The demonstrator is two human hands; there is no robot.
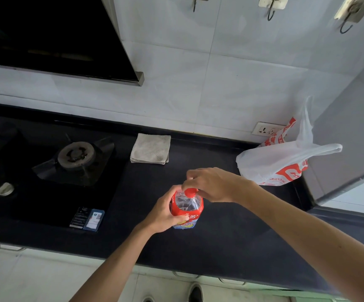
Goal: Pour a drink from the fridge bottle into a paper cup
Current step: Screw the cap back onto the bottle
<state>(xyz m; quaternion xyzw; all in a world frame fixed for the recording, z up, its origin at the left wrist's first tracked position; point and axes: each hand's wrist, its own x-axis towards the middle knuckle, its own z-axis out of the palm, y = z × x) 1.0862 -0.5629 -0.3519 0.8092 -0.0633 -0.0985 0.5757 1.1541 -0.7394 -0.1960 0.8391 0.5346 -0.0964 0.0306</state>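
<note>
A clear plastic bottle (187, 209) with a red label stands upright on the dark countertop (231, 243), seen from above. My left hand (166, 211) grips its body from the left side. My right hand (212, 184) reaches in from the right, and its fingers pinch the red cap (191, 192) on top. No paper cup is in view.
A folded grey cloth (150, 148) lies behind the bottle near the wall. A white and red plastic bag (283, 162) sits at the back right beside a grey cabinet side (348, 136). A gas hob (74, 158) fills the left. A small card (87, 219) lies near the hob's front.
</note>
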